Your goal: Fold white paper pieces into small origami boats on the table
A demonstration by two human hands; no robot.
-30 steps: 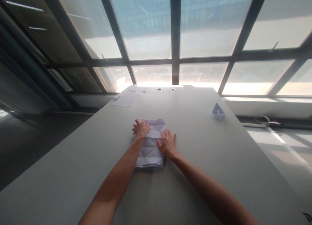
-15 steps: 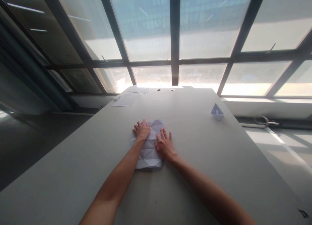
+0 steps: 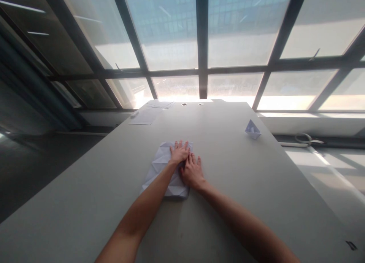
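A creased sheet of white paper (image 3: 160, 161) lies on the white table in front of me, marked with a grid of fold lines. My left hand (image 3: 180, 152) rests on its upper right part with the fingers spread. Against the sheet's right edge lies my right hand (image 3: 193, 172), fingers stretched forward and palm down. The two hands touch or nearly touch, and my left forearm covers part of the paper. Neither hand grips anything.
A folded paper boat (image 3: 253, 130) stands near the table's right edge. Loose white sheets (image 3: 142, 116) lie at the far left. The table (image 3: 114, 202) reaches toward tall windows, with a cable hole (image 3: 184, 104) near its far end.
My left hand has slid right across the paper, closer to my right hand. More of the sheet's left side now shows, spread further left. My right hand has hardly moved.
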